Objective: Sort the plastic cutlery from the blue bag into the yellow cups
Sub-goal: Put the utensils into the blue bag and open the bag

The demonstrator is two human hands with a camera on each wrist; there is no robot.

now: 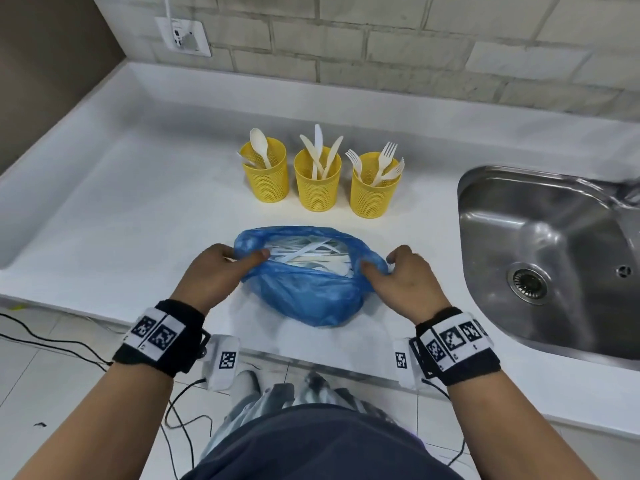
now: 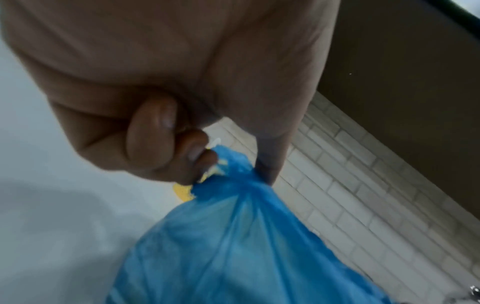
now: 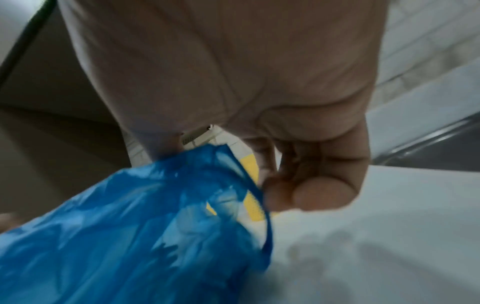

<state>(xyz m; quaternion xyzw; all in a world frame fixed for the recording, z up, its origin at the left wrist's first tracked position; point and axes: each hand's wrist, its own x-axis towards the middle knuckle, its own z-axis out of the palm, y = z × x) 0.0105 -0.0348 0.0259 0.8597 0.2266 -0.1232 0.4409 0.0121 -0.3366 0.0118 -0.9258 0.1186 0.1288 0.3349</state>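
We have the blue bag (image 1: pixel 311 289) lying on the white worktop (image 1: pixel 104 237) right in front of us, its mouth pulled open toward twelve o'clock, with white plastic cutlery (image 1: pixel 304 252) heaped inside. Our left hand (image 1: pixel 214 271) pinches the bag's rim at nine o'clock, thumb over the edge and fingers (image 2: pixel 200 156) curled into the plastic, so this grip is clamped on the bag. Our right hand (image 1: pixel 405 275) pinches the rim at three o'clock between thumb (image 3: pixel 319 193) and curled fingers, also clamped on the bag.

At twelve o'clock from the bag, apart from it, three yellow cups stand upright in a row just beside one another. The left cup (image 1: pixel 266 174) holds spoons (image 1: pixel 259 143), the middle cup (image 1: pixel 317 181) holds knives (image 1: pixel 320 150), and the right cup (image 1: pixel 375 188) holds forks (image 1: pixel 382 161).

At three o'clock a steel sink (image 1: pixel 554 258) is set into the worktop, well apart from the cups. At eleven o'clock, on the brick-pattern wall (image 1: pixel 381 46), we see a socket (image 1: pixel 183 38). Both our wrists wear black bands (image 1: pixel 159 336) with printed markers.
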